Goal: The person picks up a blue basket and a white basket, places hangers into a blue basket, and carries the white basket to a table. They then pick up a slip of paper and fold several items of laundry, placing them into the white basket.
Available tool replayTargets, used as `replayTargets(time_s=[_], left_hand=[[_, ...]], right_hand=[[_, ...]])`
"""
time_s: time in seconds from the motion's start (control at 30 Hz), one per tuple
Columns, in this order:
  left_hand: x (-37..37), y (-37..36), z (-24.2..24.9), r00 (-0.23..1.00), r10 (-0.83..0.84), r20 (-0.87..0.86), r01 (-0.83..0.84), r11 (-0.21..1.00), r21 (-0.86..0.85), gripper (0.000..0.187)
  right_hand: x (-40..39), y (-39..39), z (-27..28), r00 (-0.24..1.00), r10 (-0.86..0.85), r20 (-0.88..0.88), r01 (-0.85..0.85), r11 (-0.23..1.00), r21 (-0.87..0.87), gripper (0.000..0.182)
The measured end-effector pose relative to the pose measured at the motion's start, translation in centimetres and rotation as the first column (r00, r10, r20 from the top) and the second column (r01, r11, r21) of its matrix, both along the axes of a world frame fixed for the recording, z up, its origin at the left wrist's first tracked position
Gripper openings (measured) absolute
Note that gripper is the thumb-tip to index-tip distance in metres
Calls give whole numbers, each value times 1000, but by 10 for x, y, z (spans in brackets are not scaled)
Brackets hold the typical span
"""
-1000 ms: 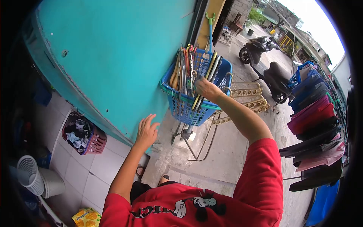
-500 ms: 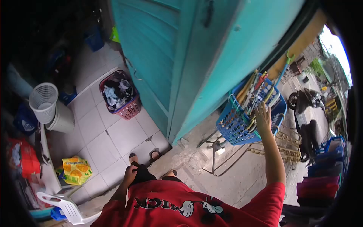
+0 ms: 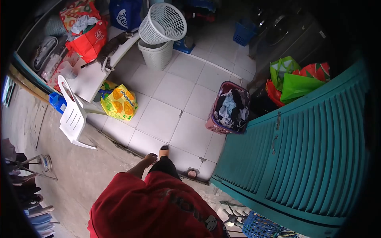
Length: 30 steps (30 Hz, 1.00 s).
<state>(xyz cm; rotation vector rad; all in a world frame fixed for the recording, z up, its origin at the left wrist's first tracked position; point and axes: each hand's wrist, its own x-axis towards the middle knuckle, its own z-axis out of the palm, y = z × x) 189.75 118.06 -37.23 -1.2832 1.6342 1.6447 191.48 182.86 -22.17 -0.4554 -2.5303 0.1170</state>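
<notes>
My left hand [image 3: 151, 158] hangs beside my dark shorts, above the edge of the tiled floor [image 3: 154, 119]. Its fingers are loosely bent and a little apart, with nothing seen in them. Out of view is my right hand, hidden past my red shirt [image 3: 147, 206]. Ahead on the tiles, a pink laundry basket [image 3: 217, 126] full of dark and light clothes [image 3: 230, 109] stands against the teal louvred door [image 3: 301, 146]. At the bottom edge, part of a blue plastic basket [image 3: 262, 226] shows under the door.
A white plastic chair [image 3: 75, 123] and a yellow bag [image 3: 121, 104] stand at the left. A cat [image 3: 111, 49] lies on a white bench [image 3: 89, 85] by a red bag [image 3: 89, 43]. Beyond are stacked white baskets [image 3: 156, 55]; a green bag [image 3: 299, 88] sits behind the door.
My view has swung left, from the blue basket of hangers to the tiled room. My right hand, which was at those hangers, has left the view. My left hand stays low by my leg.
</notes>
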Motion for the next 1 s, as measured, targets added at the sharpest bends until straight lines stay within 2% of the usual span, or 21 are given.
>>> replayTargets(time_s=[0.03,0.07,0.1,0.13,0.2,0.27,0.33,0.4,0.43,0.5,0.6,0.67,0.77,0.8,0.87,0.93,0.97,1.0], left_hand=[[-1,-17,-1,1000,-1,-3,1,1000,7,31],[0,-32,-2,1000,-7,-7,7,1000,15,33],[-4,-48,11,999,33,8,-33,999,27,33],[-4,-67,5,998,58,-24,-57,998,32,33],[-8,-105,14,968,245,-50,-238,965,107,33],[-11,-137,21,942,329,-74,-329,944,7,33],[-14,-164,13,880,473,-45,-475,877,-67,33],[-29,-182,5,881,472,16,-464,871,-161,34],[-41,-185,5,859,511,-17,-510,852,-119,35],[-74,-181,27,833,547,-82,-549,836,-6,36],[-123,-172,40,871,478,-110,-464,876,136,37],[-149,-168,29,895,441,-63,-428,891,154,36],[-181,-174,11,873,488,17,-481,853,202,36],[-194,-178,6,850,525,41,-524,836,165,33],[-221,-192,4,735,674,80,-677,722,141,29],[-254,-212,3,614,790,0,-783,608,132,28],[-275,-224,11,588,805,-81,-792,593,144,28],[-294,-238,8,559,813,-162,-797,581,168,40]], right_hand=[[-12,-45,-31,975,9,220,42,973,-228,28],[-23,-86,-58,891,54,452,173,878,-446,28],[-36,-125,-81,774,149,616,342,720,-604,28],[-46,-154,-95,682,252,687,463,578,-672,27],[-68,-203,-113,552,387,739,636,377,-673,27],[-91,-232,-125,514,444,734,688,298,-661,26],[-129,-246,-136,518,493,698,678,260,-687,26],[-179,-258,-154,580,523,625,632,195,-750,26],[-226,-302,-92,578,554,599,439,408,-801,29],[-296,-345,-60,728,540,423,257,357,-898,31],[-367,-383,-43,791,540,286,159,270,-950,31],[-393,-392,-63,755,593,279,180,222,-958,30],[-413,-397,-104,580,649,493,413,287,-864,31],[-419,-392,-128,476,653,589,474,374,-797,30],[-429,-382,-152,379,655,654,554,405,-727,30],[-450,-378,-158,358,656,664,598,385,-703,30],[-467,-378,-156,374,655,657,596,373,-711,30],[-487,-378,-152,394,654,646,588,361,-724,30]])
